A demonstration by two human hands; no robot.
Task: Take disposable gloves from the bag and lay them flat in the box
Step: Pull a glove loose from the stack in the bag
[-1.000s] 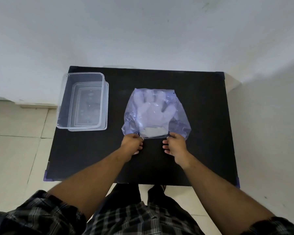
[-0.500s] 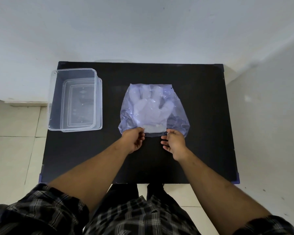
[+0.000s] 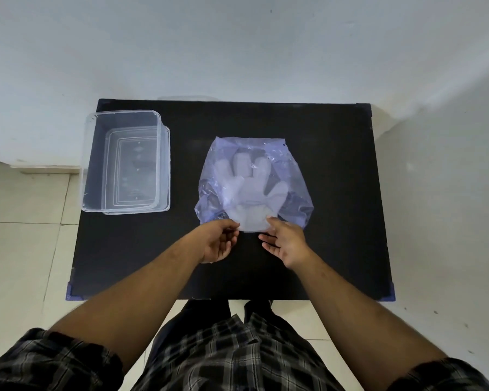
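Note:
A pale blue see-through bag [image 3: 295, 190] lies in the middle of the black table [image 3: 336, 165]. Clear disposable gloves [image 3: 250, 190] show through it, fingers pointing away from me, the cuff end sticking out at the near opening. My left hand [image 3: 216, 244] pinches the near left edge of the bag's mouth. My right hand [image 3: 285, 241] rests at the near right corner of the cuff, thumb and fingertip touching it, the other fingers spread. The clear plastic box [image 3: 124, 165] stands open at the table's left, with nothing visible in it.
The table stands against a white wall. Pale floor tiles lie to the left and below. My checked shirt and dark trousers fill the bottom of the view.
Both hands have lifted slightly and turned palms inward at the bag's mouth. The glove cuff now sticks out a little further toward me. The view has shifted.

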